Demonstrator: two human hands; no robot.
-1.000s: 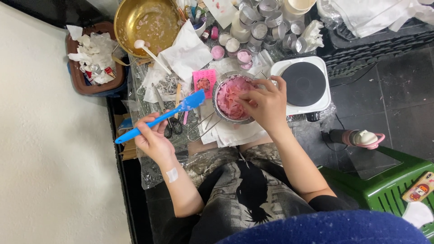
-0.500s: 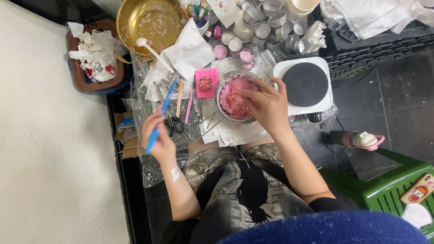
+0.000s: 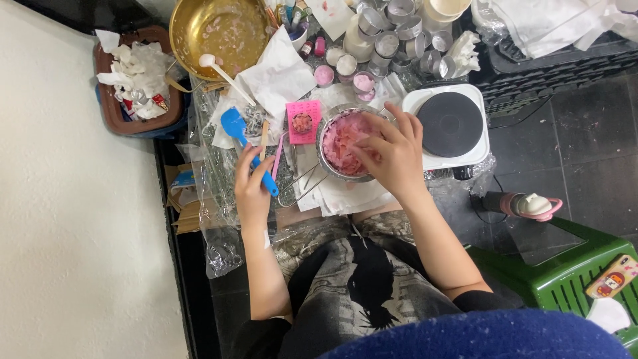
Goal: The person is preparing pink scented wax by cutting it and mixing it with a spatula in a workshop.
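Biggest thing near the hands is the white hot plate (image 3: pixel 473 149) with its round black top, sitting just to the right of the right hand (image 3: pixel 392 156). Further away from that hand is the gold bowl (image 3: pixel 218 30), with a white spoon (image 3: pixel 224 76) leaning out of it. Left of the left hand (image 3: pixel 251 189), well apart, there's a brown bin (image 3: pixel 109 110) stuffed with crumpled white paper.

The right hand is spread over a small metal bowl (image 3: pixel 329 166) full of pink flakes, fingertips down in the pink stuff and fingers loosely apart, not clamped on anything I can make out. Just left of that bowl is a pink square mold (image 3: pixel 304 121), sitting between the two hands.

The left hand is closed around the handle of a blue spatula (image 3: pixel 240 136), blade pointing up and away from the wrist, lying over the cluttered plastic sheet. A wooden stick (image 3: pixel 264 136) lies right beside the fingers.
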